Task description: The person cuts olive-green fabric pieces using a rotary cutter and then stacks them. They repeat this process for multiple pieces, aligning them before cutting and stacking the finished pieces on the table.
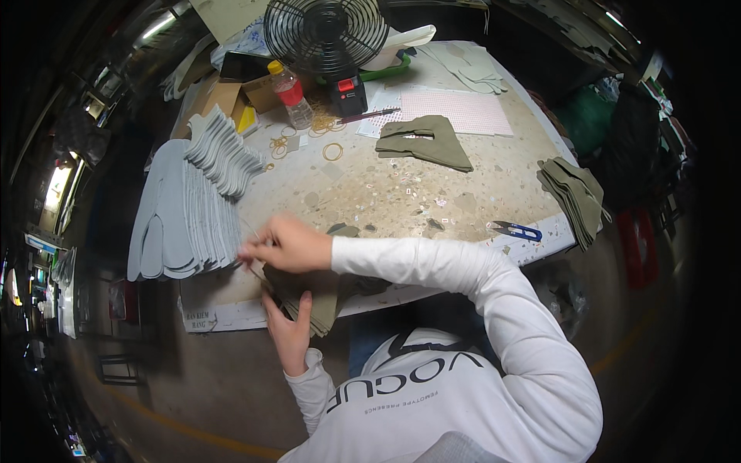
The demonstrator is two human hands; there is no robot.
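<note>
My left hand (pixel 289 333) grips a stack of olive-green cut fabric pieces (pixel 318 302) at the table's near edge, its thumb lying along the stack's side. Just above, my right hand (pixel 292 245) reaches across from the right with its fingers pinched together. A thin, light strand, like a rubber band, shows at those fingertips; motion blur hides its full shape. Part of the olive stack is hidden beneath my right hand and forearm. Close by on the left stands a long row of grey-blue fabric pieces (pixel 166 212), overlapping like a fan.
On the table (pixel 370 197) lie small scraps, an olive stack (pixel 424 143), thread snips (pixel 517 231) and rubber bands (pixel 333 151). Another olive stack (pixel 573 201) hangs over the right edge. Farther back are a plastic bottle (pixel 292 96), a black fan (pixel 326 35) and printed sheets (pixel 455 113).
</note>
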